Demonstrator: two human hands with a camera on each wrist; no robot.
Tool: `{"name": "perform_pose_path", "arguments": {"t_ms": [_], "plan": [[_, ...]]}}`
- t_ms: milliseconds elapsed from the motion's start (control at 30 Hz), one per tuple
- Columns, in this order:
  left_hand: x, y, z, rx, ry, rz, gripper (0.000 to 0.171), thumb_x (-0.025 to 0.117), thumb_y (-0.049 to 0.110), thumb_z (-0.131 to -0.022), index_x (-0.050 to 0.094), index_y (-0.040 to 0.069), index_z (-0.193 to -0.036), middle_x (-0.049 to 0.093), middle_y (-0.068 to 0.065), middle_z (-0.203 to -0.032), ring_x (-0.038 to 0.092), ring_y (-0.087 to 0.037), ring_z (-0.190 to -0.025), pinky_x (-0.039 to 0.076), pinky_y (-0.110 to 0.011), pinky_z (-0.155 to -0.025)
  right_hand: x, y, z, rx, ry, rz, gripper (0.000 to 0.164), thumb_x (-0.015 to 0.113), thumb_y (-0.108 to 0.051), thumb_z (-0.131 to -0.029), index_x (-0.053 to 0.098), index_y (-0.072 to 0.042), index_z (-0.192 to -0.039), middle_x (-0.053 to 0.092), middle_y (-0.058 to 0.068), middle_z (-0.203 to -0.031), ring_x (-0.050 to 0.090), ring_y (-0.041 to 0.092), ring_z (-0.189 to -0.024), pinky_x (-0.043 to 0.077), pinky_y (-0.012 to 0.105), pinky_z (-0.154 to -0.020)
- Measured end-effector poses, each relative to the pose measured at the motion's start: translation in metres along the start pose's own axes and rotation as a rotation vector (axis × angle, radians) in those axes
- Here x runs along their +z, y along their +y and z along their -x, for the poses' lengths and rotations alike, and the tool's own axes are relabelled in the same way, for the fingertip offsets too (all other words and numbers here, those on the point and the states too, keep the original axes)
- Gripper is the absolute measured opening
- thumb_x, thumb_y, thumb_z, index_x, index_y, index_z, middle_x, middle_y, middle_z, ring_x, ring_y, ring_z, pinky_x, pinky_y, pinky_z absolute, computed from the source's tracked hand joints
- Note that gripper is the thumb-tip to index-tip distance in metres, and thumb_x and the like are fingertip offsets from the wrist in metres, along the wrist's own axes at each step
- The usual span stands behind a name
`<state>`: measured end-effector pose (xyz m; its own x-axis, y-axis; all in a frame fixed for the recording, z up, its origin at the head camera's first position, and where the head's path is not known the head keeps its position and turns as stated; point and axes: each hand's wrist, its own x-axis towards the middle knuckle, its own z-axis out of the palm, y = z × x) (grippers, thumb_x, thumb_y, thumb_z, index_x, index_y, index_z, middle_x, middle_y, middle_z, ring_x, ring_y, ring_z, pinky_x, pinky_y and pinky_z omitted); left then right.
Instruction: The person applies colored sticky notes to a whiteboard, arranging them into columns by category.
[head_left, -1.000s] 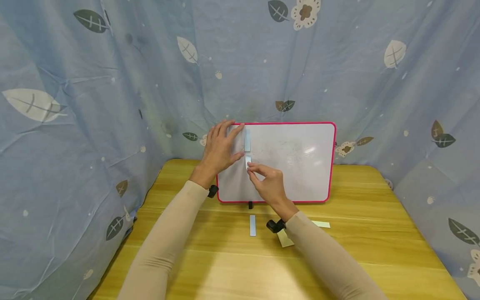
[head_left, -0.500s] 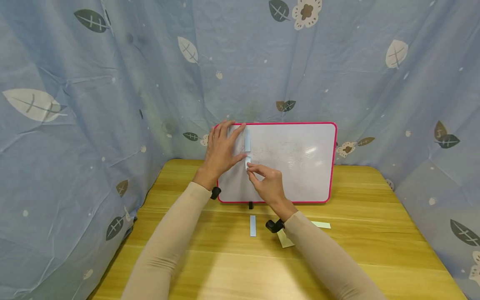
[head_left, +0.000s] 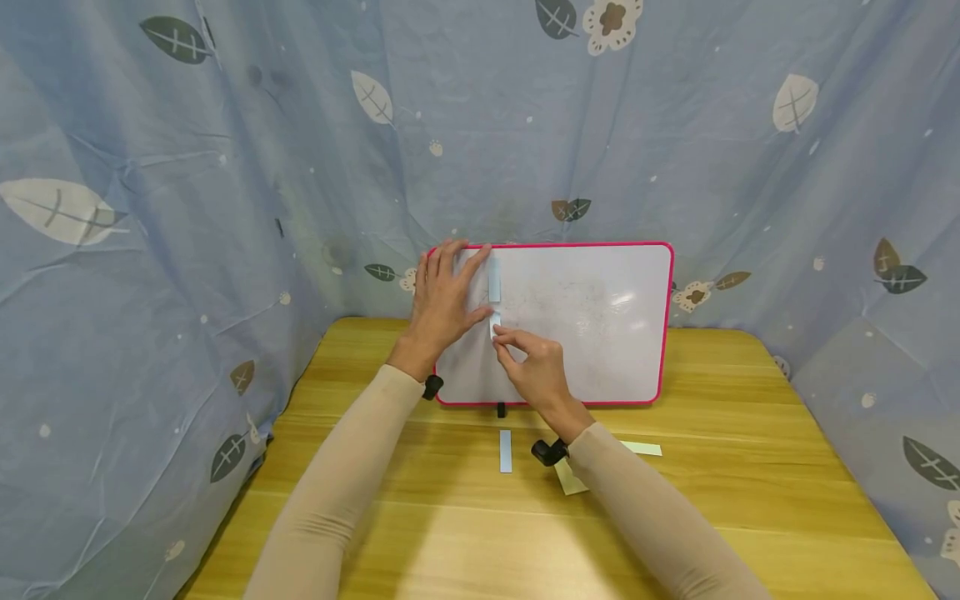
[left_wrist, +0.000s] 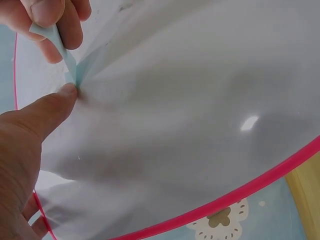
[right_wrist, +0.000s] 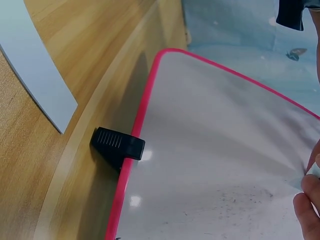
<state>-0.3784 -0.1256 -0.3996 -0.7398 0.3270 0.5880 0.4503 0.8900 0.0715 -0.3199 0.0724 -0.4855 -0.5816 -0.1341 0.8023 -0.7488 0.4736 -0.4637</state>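
Note:
A pink-edged whiteboard [head_left: 600,333] stands upright on the wooden table. My left hand [head_left: 442,307] grips its upper left edge, the fingers reaching over the rim. The left thumb presses the upper end of a pale blue paper strip [left_wrist: 65,50] against the board. Between thumb and index finger, my right hand [head_left: 542,368] pinches the lower part of that strip, which bends away from the surface in the left wrist view. Directly above it another light blue strip [head_left: 494,280] is stuck vertically to the board.
A blue paper strip [head_left: 506,452] lies on the table before the board. Partly under the right forearm are a yellow paper piece [head_left: 570,479] and a pale green strip [head_left: 642,448]. A black clip-like foot [right_wrist: 117,143] holds the board's lower edge. Patterned blue curtain [head_left: 480,125] hangs behind.
Both hands stay almost where they were, with the strip still held. The left hand shifts very slightly to the right along the board's edge.

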Motion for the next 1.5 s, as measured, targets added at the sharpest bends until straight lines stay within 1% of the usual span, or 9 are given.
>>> {"name": "perform_pose_path", "arguments": {"t_ms": [167, 400, 600, 700, 833, 1033, 1233, 1433, 1500], "plan": [[0.003, 0.002, 0.0, -0.012, 0.027, 0.007, 0.11, 0.103, 0.046, -0.09, 0.042, 0.035, -0.181, 0.038, -0.015, -0.182, 0.031, -0.041, -0.176, 0.024, -0.072, -0.145, 0.0, -0.001, 0.001, -0.013, -0.01, 0.019, 0.009, 0.089, 0.004, -0.099, 0.089, 0.003, -0.107, 0.089, 0.018, -0.12, 0.09, 0.035, -0.108, 0.072, 0.05, -0.095], [0.009, 0.01, -0.001, -0.057, 0.045, 0.01, 0.114, 0.102, 0.056, -0.088, 0.039, 0.038, -0.181, 0.037, -0.013, -0.18, 0.029, -0.039, -0.176, 0.023, -0.072, -0.145, 0.0, -0.001, 0.002, -0.013, -0.041, 0.054, 0.009, 0.089, 0.005, -0.099, 0.089, 0.002, -0.107, 0.09, 0.017, -0.118, 0.09, 0.033, -0.109, 0.072, 0.047, -0.095], [0.014, 0.012, -0.003, -0.086, 0.054, 0.018, 0.118, 0.102, 0.059, -0.085, 0.038, 0.039, -0.182, 0.037, -0.012, -0.179, 0.028, -0.036, -0.175, 0.016, -0.07, -0.148, -0.001, 0.001, 0.003, -0.02, -0.062, 0.047, 0.009, 0.088, 0.007, -0.098, 0.088, 0.002, -0.107, 0.09, 0.018, -0.117, 0.089, 0.033, -0.111, 0.072, 0.046, -0.094], [0.017, 0.011, -0.002, -0.074, 0.068, 0.018, 0.115, 0.102, 0.057, -0.084, 0.042, 0.038, -0.18, 0.038, -0.014, -0.179, 0.029, -0.038, -0.175, 0.014, -0.072, -0.148, -0.002, 0.001, 0.003, -0.026, -0.074, 0.051, 0.009, 0.088, 0.008, -0.099, 0.088, 0.003, -0.107, 0.089, 0.019, -0.118, 0.089, 0.034, -0.112, 0.073, 0.046, -0.094], [0.018, 0.01, -0.002, -0.044, 0.082, -0.009, 0.112, 0.102, 0.058, -0.084, 0.046, 0.035, -0.179, 0.039, -0.017, -0.179, 0.031, -0.041, -0.174, 0.017, -0.075, -0.146, -0.003, 0.002, 0.005, -0.024, -0.094, 0.066, 0.01, 0.087, 0.008, -0.098, 0.088, 0.002, -0.107, 0.089, 0.019, -0.12, 0.089, 0.034, -0.114, 0.072, 0.046, -0.095], [0.019, 0.008, 0.0, -0.02, 0.082, -0.029, 0.122, 0.104, 0.062, -0.079, 0.043, 0.034, -0.18, 0.037, -0.019, -0.179, 0.03, -0.043, -0.174, 0.016, -0.077, -0.145, -0.003, 0.002, 0.01, -0.024, -0.102, 0.085, 0.01, 0.089, 0.007, -0.098, 0.088, 0.002, -0.106, 0.089, 0.019, -0.121, 0.089, 0.034, -0.114, 0.073, 0.047, -0.095], [0.018, 0.004, 0.002, 0.013, 0.074, -0.053, 0.13, 0.106, 0.064, -0.076, 0.038, 0.034, -0.183, 0.032, -0.021, -0.184, 0.026, -0.045, -0.178, 0.02, -0.08, -0.143, -0.006, 0.003, 0.015, -0.001, -0.127, 0.106, 0.008, 0.09, 0.003, -0.099, 0.088, 0.001, -0.107, 0.089, 0.019, -0.124, 0.088, 0.035, -0.116, 0.072, 0.047, -0.098], [0.013, 0.0, 0.009, 0.028, 0.044, -0.021, 0.131, 0.106, 0.062, -0.077, 0.036, 0.034, -0.184, 0.023, -0.018, -0.192, 0.016, -0.043, -0.183, 0.006, -0.072, -0.148, -0.013, 0.004, 0.02, 0.0, -0.138, 0.109, 0.009, 0.089, 0.003, -0.099, 0.089, 0.0, -0.107, 0.089, 0.018, -0.125, 0.088, 0.035, -0.116, 0.072, 0.048, -0.097], [0.011, -0.001, 0.011, 0.04, 0.041, -0.018, 0.129, 0.106, 0.061, -0.079, 0.037, 0.033, -0.184, 0.022, -0.018, -0.193, 0.015, -0.043, -0.183, 0.005, -0.07, -0.149, -0.015, 0.004, 0.022, -0.001, -0.137, 0.11, 0.009, 0.089, 0.003, -0.1, 0.089, 0.0, -0.108, 0.089, 0.017, -0.125, 0.089, 0.035, -0.115, 0.072, 0.048, -0.096]]}}
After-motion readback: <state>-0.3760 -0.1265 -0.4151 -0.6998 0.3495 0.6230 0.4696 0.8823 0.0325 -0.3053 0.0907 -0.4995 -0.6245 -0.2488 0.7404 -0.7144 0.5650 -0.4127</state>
